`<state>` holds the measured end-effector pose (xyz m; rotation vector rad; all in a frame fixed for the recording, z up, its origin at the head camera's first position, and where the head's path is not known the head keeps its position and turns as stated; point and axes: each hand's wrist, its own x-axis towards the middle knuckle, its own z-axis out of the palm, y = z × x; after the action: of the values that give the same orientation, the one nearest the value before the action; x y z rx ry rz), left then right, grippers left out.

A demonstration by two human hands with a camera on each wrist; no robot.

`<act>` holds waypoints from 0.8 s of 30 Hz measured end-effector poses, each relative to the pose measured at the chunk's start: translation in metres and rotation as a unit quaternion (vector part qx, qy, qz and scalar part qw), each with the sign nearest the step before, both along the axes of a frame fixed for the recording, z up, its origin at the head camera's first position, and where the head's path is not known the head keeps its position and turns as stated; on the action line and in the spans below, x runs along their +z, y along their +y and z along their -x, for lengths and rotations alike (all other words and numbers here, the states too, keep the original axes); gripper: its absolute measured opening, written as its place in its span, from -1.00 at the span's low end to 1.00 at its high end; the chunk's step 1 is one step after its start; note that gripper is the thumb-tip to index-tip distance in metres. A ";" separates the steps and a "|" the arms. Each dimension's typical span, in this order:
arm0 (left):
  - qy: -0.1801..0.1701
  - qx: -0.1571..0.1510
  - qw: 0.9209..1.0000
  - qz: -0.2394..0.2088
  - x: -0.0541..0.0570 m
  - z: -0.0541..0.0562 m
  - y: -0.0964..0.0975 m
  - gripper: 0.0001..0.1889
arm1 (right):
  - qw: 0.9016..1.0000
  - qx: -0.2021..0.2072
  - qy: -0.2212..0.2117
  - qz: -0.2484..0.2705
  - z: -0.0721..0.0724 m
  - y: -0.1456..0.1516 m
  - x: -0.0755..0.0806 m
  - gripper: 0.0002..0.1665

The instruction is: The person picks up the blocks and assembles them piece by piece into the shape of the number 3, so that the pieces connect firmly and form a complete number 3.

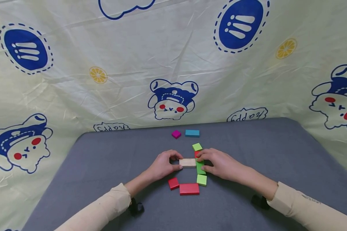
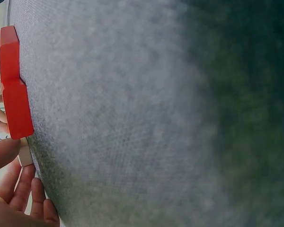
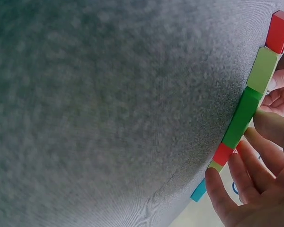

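Note:
My left hand [image 1: 163,165] pinches the left end of a pale wooden block [image 1: 188,163], thumb on the near side and fingers on the far side. The block's right end meets a long green block [image 1: 200,167]. My right hand [image 1: 224,163] holds this green block, its thumb at the right side and fingertips reaching over the far end. A small red block [image 1: 196,154], partly hidden by those fingers, sits beyond it. Light green blocks stand at the row's far end [image 1: 197,147] and near end [image 1: 201,180].
Nearer the person lie a long red block [image 1: 189,189] and a small tilted red block [image 1: 173,183]. At the far side are a magenta block [image 1: 176,134] and a blue block [image 1: 192,133]. Grey cloth [image 1: 110,160] covers the table; a printed curtain [image 1: 127,48] hangs behind.

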<state>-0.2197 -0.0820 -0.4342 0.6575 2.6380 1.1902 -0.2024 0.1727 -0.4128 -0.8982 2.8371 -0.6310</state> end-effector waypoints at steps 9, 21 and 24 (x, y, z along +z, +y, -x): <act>-0.008 -0.012 1.000 -0.005 0.000 0.003 -0.001 -0.71 | 1.000 0.009 0.010 0.002 0.000 0.000 0.000 -0.62; 0.039 0.029 0.999 0.011 0.011 0.029 0.000 -0.73 | 1.000 0.012 0.014 0.005 0.000 0.002 -0.003 -0.61; 0.061 0.046 0.997 0.023 0.013 0.039 0.005 -0.71 | 1.000 0.009 0.011 0.006 -0.001 0.002 -0.004 -0.59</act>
<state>-0.2590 -0.0766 -0.4215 0.6254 2.8169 1.1450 -0.2013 0.1749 -0.4164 -0.9376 2.8439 -0.6414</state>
